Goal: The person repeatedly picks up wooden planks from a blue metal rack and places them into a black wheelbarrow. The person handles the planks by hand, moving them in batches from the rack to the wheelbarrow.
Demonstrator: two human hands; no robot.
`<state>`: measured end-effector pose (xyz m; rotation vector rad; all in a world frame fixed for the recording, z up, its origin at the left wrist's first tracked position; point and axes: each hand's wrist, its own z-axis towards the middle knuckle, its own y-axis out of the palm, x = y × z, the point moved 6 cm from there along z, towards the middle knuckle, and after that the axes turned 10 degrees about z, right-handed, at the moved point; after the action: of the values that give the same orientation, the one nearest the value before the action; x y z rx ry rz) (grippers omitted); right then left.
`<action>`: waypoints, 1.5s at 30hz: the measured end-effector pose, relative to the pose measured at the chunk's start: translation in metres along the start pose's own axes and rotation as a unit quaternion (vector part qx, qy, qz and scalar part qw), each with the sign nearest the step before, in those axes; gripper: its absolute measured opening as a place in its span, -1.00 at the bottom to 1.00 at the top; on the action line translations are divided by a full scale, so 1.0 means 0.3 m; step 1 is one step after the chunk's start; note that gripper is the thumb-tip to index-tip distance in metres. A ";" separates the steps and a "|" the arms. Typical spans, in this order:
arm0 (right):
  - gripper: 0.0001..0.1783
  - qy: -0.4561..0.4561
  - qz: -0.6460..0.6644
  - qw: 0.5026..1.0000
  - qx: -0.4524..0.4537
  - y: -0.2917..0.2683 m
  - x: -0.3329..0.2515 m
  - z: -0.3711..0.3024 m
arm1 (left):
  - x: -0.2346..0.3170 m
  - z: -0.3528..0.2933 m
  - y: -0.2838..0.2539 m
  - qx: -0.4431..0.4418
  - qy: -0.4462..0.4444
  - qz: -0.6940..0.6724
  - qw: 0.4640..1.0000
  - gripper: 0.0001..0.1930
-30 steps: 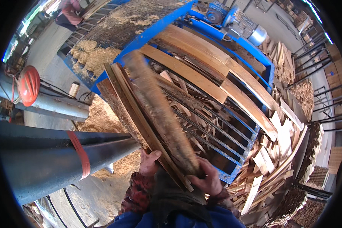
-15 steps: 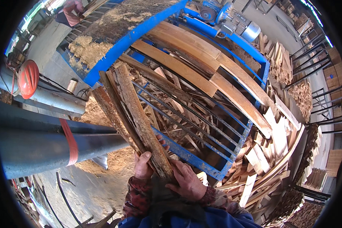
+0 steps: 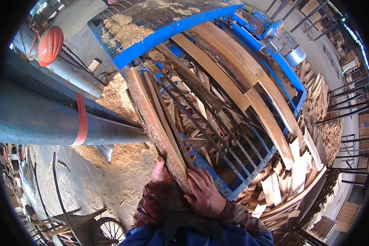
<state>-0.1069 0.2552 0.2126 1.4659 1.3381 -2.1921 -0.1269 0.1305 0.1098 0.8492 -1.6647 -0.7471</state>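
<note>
Fingers [image 3: 197, 179] of both hands grip a bundle of rough, bark-edged wooden strips [image 3: 155, 123].
A steady hold seems to want the strips squeezed together, the long far end balanced; the left hand [image 3: 161, 173] cradles them, thumb at the left edge, fingertips curling out beyond the right, while the right hand [image 3: 206, 193] lies over the near end. Patterned sleeves [image 3: 151, 201] come up from below; the bundle slants away, up and left, beside a blue metal frame [image 3: 172, 36].
</note>
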 end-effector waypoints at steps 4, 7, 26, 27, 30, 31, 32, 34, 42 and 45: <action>-0.20 0.006 0.028 0.999 -0.020 -0.019 0.029 0.019 | 0.020 0.010 -0.006 0.035 -0.007 0.015 0.999 -0.08; -0.22 0.012 0.049 0.998 -0.047 -0.025 0.038 0.038 | 0.025 0.014 -0.013 0.069 -0.015 0.009 0.997 -0.18; -0.44 0.147 -0.215 0.964 0.045 -0.393 0.679 0.543 | 0.052 -0.001 -0.052 0.070 -0.056 -0.038 0.995 -0.15; -0.42 0.175 -0.209 0.962 0.020 -0.392 0.706 0.546 | 0.045 0.006 -0.067 0.041 -0.050 -0.034 0.997 -0.18; -0.30 0.162 -0.203 0.964 -0.052 -0.389 0.764 0.540 | -0.011 0.003 -0.156 0.056 -0.062 0.006 0.996 -0.12; -0.26 0.158 -0.190 0.967 -0.055 -0.381 0.745 0.537 | -0.008 -0.010 -0.153 0.077 -0.067 0.000 0.995 -0.13; -0.25 0.168 -0.190 0.965 -0.064 -0.381 0.728 0.535 | -0.068 -0.023 -0.248 0.102 -0.079 -0.002 0.992 -0.14; -0.20 0.183 -0.187 0.962 -0.083 -0.383 0.707 0.528 | -0.039 -0.012 -0.197 0.089 -0.070 -0.012 0.994 -0.16; -0.27 0.182 -0.208 0.961 -0.025 -0.367 0.670 0.534 | -0.020 -0.017 -0.210 0.140 -0.042 0.020 0.989 -0.36; -0.30 0.116 -0.212 0.968 0.069 -0.438 0.638 0.529 | -0.023 -0.014 -0.197 0.131 -0.057 0.034 0.989 -0.32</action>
<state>-0.3806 0.2702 0.1497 1.6552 1.7489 -2.4710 -0.1121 0.1036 0.0586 0.9420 -1.9133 -0.5446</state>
